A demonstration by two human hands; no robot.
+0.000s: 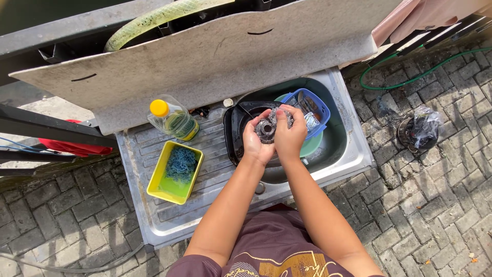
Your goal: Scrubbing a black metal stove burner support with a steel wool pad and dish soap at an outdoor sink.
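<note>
Over the basin of the steel sink (353,149), both hands meet around steel wool scourers: the left hand (254,144) cups a round coiled steel scourer (265,129) in its curled fingers, and the right hand (290,137) is clenched over a second, looser steel wool pad (280,116) just beside the first, the two pads touching. Directly beneath the hands, inside the sink, lies a black frying pan (237,134), with a blue plastic basket (313,105) and a green plate (313,146) on the far side of it. On the sink's ribbed drainboard stands a yellow rectangular tub (160,180) holding green liquid and a blue mesh scrubber (180,164), and behind the tub a dish-soap bottle (173,120) with a yellow cap lies tilted.
</note>
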